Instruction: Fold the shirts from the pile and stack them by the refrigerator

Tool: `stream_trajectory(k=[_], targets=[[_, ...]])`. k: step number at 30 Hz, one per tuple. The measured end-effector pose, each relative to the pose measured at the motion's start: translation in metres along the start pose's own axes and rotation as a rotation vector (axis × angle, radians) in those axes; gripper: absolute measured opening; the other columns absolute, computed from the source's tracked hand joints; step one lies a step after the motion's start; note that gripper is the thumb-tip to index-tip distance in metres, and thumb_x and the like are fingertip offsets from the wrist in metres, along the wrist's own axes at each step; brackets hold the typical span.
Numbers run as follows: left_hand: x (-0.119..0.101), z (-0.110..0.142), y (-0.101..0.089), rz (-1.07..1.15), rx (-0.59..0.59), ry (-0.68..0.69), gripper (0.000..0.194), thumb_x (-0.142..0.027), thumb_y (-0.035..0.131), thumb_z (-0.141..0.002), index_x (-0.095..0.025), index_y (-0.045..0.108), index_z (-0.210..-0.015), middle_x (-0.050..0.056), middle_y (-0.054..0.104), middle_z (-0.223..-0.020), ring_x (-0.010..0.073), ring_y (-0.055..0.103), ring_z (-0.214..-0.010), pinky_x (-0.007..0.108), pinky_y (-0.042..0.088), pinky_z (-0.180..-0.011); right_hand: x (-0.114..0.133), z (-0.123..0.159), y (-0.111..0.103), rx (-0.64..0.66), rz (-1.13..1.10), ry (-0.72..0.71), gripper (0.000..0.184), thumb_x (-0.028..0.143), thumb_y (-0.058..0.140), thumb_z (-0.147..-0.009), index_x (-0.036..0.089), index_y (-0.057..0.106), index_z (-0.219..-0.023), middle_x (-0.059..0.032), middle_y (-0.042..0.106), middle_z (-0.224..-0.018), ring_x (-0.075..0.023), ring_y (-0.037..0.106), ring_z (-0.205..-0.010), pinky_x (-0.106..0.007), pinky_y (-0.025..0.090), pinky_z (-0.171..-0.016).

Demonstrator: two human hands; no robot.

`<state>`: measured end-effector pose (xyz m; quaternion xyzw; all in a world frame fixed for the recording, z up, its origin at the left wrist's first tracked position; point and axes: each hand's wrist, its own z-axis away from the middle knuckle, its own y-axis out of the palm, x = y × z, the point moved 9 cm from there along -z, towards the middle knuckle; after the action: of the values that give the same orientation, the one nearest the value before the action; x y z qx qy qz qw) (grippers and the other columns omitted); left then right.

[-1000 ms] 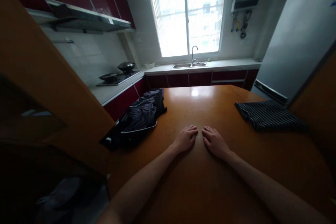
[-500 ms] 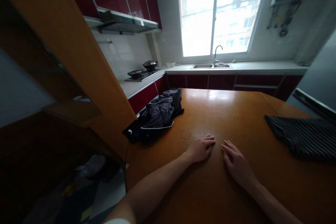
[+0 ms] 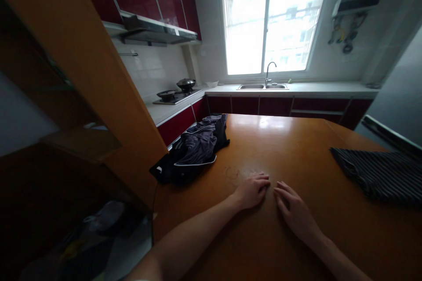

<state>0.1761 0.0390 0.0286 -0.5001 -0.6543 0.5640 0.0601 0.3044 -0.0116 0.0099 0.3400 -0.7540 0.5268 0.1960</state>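
My left hand [image 3: 253,190] rests palm down on the brown wooden table [image 3: 280,149], fingers stretched out to the right and holding nothing. Close beside it, a small gap away, my right hand [image 3: 294,208] also lies on the tabletop with its fingers extended and nothing in them. Beyond my left hand, a crumpled heap of dark clothing [image 3: 198,145] with white piping lies at the table's left edge. To the right of my right hand is a dark striped cloth [image 3: 379,173], spread rather flat. Neither hand touches the clothing or the cloth.
A wooden post [image 3: 115,96] rises at the table's left. Behind the table run a white counter with a sink [image 3: 263,87] and a stove [image 3: 178,96] carrying a lidded wok [image 3: 186,84] and a pan [image 3: 166,94]. A grey appliance [image 3: 395,101] stands at the right.
My right hand has shifted slightly left, closer to my left hand. The camera view has tilted a little, so the room sits slightly lower and further left.
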Motion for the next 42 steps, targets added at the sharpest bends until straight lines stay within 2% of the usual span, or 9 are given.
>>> stream_trajectory(k=[8, 11, 15, 18, 20, 23, 28, 34, 42], targets=[[0.0, -0.005, -0.007, -0.059, 0.007, 0.035, 0.027, -0.021, 0.056, -0.093, -0.021, 0.073, -0.114, 0.005, 0.07, -0.126, 0.0206, 0.063, -0.118, 0.032, 0.046, -0.106, -0.009, -0.002, -0.004, -0.02, -0.007, 0.015, 0.036, 0.035, 0.047, -0.093, 0.017, 0.072, -0.112, -0.0159, 0.062, -0.134, -0.029, 0.06, -0.124, -0.048, 0.046, -0.111], [0.031, -0.006, -0.05, -0.223, -0.074, -0.148, 0.025, -0.02, 0.057, -0.092, -0.02, 0.072, -0.112, 0.007, 0.071, -0.119, 0.0208, 0.065, -0.109, 0.032, 0.047, -0.102, -0.011, -0.004, -0.002, -0.019, -0.006, -0.004, 0.035, 0.034, 0.046, -0.092, 0.017, 0.072, -0.11, -0.0162, 0.064, -0.13, -0.0287, 0.062, -0.12, -0.047, 0.049, -0.107], [0.091, 0.022, -0.124, -0.607, -0.106, -0.609, 0.034, -0.025, 0.062, -0.09, -0.02, 0.065, -0.124, 0.012, 0.064, -0.126, 0.0279, 0.055, -0.122, 0.041, 0.043, -0.105, -0.012, -0.008, 0.002, -0.005, 0.0, -0.027, 0.034, 0.035, 0.047, -0.092, 0.017, 0.073, -0.107, -0.0163, 0.064, -0.127, -0.0288, 0.062, -0.117, -0.047, 0.049, -0.105], [0.117, 0.042, -0.151, -0.71, -0.05, -0.762, 0.03, -0.028, 0.065, -0.089, -0.017, 0.068, -0.117, 0.016, 0.062, -0.126, 0.0326, 0.052, -0.124, 0.044, 0.044, -0.102, -0.013, -0.012, 0.004, 0.008, 0.005, -0.027, 0.034, 0.035, 0.048, -0.093, 0.016, 0.073, -0.106, -0.0168, 0.064, -0.127, -0.0294, 0.062, -0.116, -0.048, 0.049, -0.103], [0.127, 0.046, -0.153, -0.706, -0.019, -0.793, 0.021, -0.021, 0.057, -0.092, -0.017, 0.071, -0.107, 0.015, 0.066, -0.117, 0.0292, 0.059, -0.117, 0.04, 0.047, -0.099, -0.014, -0.014, 0.004, 0.015, 0.009, -0.028, 0.033, 0.034, 0.048, -0.092, 0.016, 0.073, -0.105, -0.0166, 0.064, -0.127, -0.0294, 0.062, -0.116, -0.048, 0.049, -0.103], [0.133, 0.045, -0.149, -0.703, 0.02, -0.824, 0.03, -0.012, 0.044, -0.095, -0.018, 0.073, -0.1, 0.013, 0.07, -0.108, 0.0241, 0.065, -0.105, 0.035, 0.049, -0.093, -0.013, -0.015, 0.004, 0.027, 0.012, -0.037, 0.031, 0.031, 0.049, -0.091, 0.017, 0.073, -0.105, -0.016, 0.064, -0.127, -0.0293, 0.061, -0.117, -0.048, 0.048, -0.104], [0.131, 0.044, -0.148, -0.717, 0.029, -0.823, 0.038, -0.016, 0.036, -0.099, -0.019, 0.067, -0.121, 0.016, 0.064, -0.126, 0.0272, 0.061, -0.119, 0.037, 0.05, -0.096, -0.009, -0.015, 0.002, 0.035, 0.018, -0.061, 0.029, 0.029, 0.051, -0.089, 0.019, 0.074, -0.103, -0.0154, 0.064, -0.126, -0.0292, 0.06, -0.117, -0.048, 0.048, -0.104], [0.138, 0.044, -0.157, -0.671, 0.078, -0.891, 0.03, -0.015, 0.046, -0.095, -0.013, 0.073, -0.107, 0.02, 0.073, -0.106, 0.0291, 0.071, -0.103, 0.035, 0.055, -0.086, -0.009, -0.015, 0.0, 0.062, 0.01, -0.077, 0.028, 0.029, 0.052, -0.089, 0.018, 0.073, -0.104, -0.0155, 0.064, -0.125, -0.0283, 0.061, -0.116, -0.046, 0.047, -0.105], [0.132, 0.042, -0.147, -0.635, 0.031, -0.849, 0.028, -0.016, 0.055, -0.092, -0.018, 0.07, -0.116, 0.018, 0.071, -0.116, 0.0287, 0.068, -0.111, 0.037, 0.054, -0.093, -0.006, -0.016, 0.001, 0.069, 0.036, -0.101, 0.029, 0.03, 0.051, -0.089, 0.018, 0.074, -0.102, -0.0155, 0.065, -0.123, -0.0291, 0.061, -0.115, -0.047, 0.048, -0.103]])
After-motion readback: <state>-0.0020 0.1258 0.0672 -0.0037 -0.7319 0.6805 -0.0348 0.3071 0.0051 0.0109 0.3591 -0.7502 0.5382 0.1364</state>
